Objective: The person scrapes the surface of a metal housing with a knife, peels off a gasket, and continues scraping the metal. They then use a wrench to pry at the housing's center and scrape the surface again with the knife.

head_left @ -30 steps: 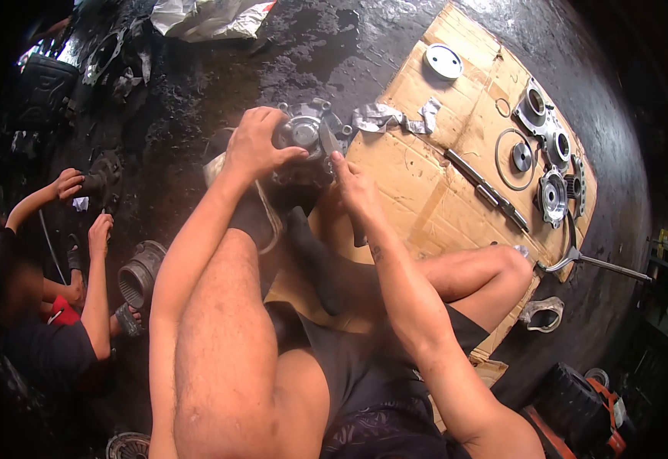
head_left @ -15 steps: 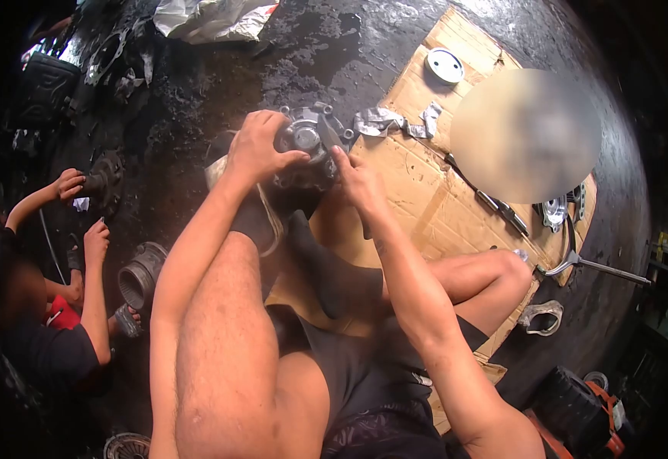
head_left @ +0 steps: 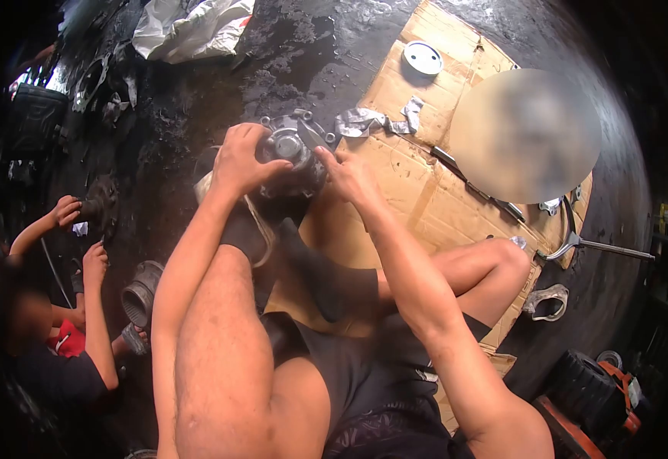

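A round grey metal housing (head_left: 289, 145) with bolt lugs around its rim sits just beyond my feet. My left hand (head_left: 245, 159) grips its left side, thumb across the face and fingers over the far edge. From the right, my right hand (head_left: 345, 174) holds a flat grey blade-like tool (head_left: 312, 138), whose tip rests on or just over the housing's face. The fingers of my right hand are wrapped round the near end of the tool, and its handle is mostly hidden.
Cardboard (head_left: 395, 180) lies to the right, bearing a white disc (head_left: 423, 58), a grey rag (head_left: 361, 122) and a long dark tool (head_left: 478, 187). A T-handled tool (head_left: 613, 249) crosses its right edge. At left, a co-worker's hands (head_left: 66, 210) are at a dark metal part. A ribbed ring (head_left: 140, 294) stands nearby.
The whole view has shifted, so the housing and both hands appear slightly further left and lower. Both grips look the same, and the blade still lies at the housing's face.
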